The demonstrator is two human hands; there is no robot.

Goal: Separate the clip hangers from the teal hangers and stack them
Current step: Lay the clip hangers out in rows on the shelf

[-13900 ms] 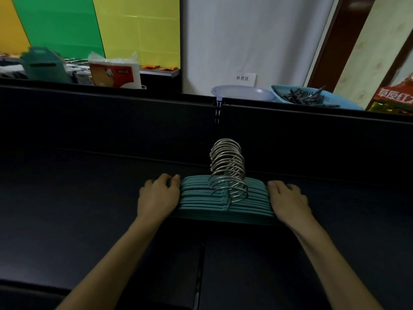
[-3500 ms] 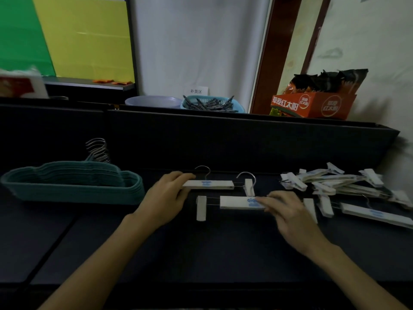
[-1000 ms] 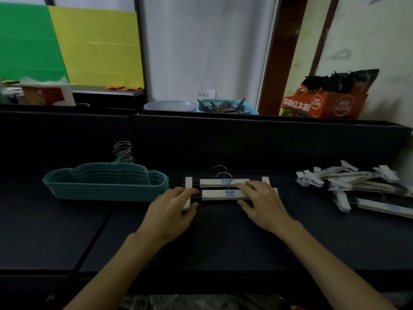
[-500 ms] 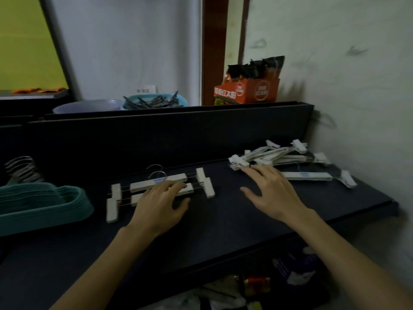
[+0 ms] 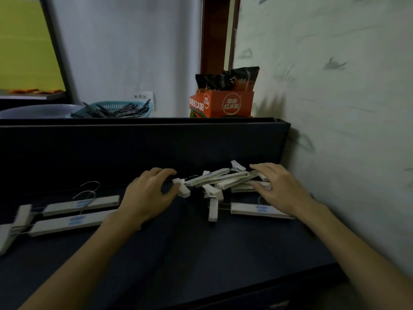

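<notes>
jumbled pile of white clip hangers [image 5: 223,179] on dark tabletop [image 5: 190,247], left hand [image 5: 149,195] and right hand [image 5: 279,189] either side of pile, fingers loosely spread touching it, two sorted hangers [image 5: 76,213] left of pile, orange box [image 5: 221,104] behind pile

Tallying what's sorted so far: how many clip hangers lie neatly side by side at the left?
2: the rear clip hanger and the front clip hanger lie parallel, left of the left hand. Their right ends are hidden behind that hand.

Your left hand [image 5: 148,195] covers the right ends of the two sorted clip hangers [image 5: 76,212], whose left clips blur at the picture's edge. Your right hand [image 5: 280,189] hides the far end of the clip hanger pile [image 5: 220,179]; whether either hand grips it, you cannot tell.
</notes>
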